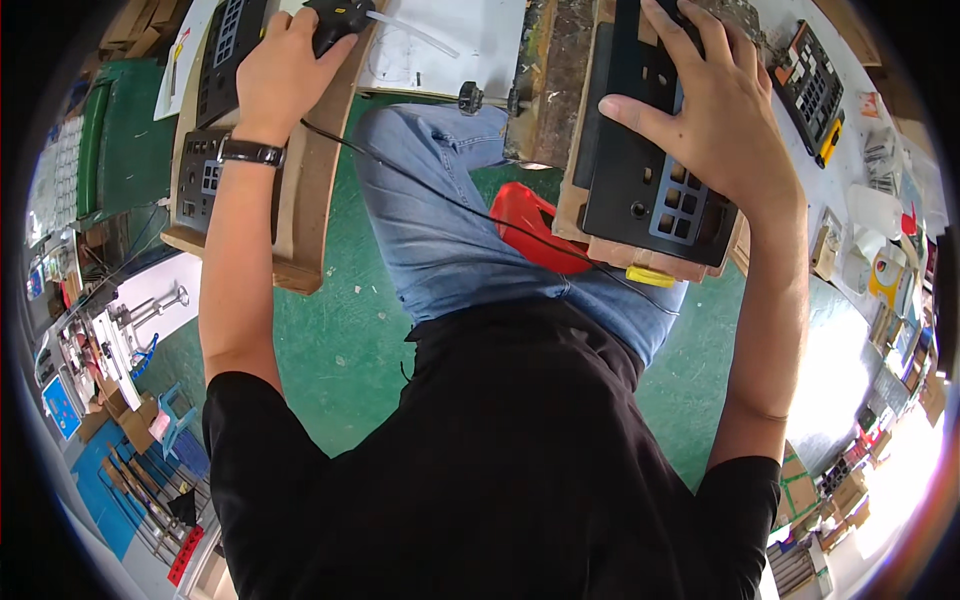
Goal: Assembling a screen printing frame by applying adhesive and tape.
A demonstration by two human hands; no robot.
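- Scanning from the far left: a green crate stands beside a curved wooden board, and a metal fixture lies lower down on a white surface.
- Two black perforated panels rest on the wooden board, one above the other.
- The left hand, with a dark wristwatch on its wrist, is closed around a black handheld tool at the top of the wooden board. The fingers wrap the tool body.
- A thin black cable runs from the handheld tool across the person's blue jeans toward the right.
- A white sheet lies on the table just beyond the tool.
- A red plastic part sits against the jeans, below a wooden block stack.
- A black panel with square cut-outs lies on that wooden stack. A yellow piece shows under its lower edge.
- The right hand lies flat on the black panel, fingers spread and pressing down, thumb extended to the left. It does not clamp around the panel.
- At the far right, another black keypad-style panel and small white and yellow parts lie on the table.
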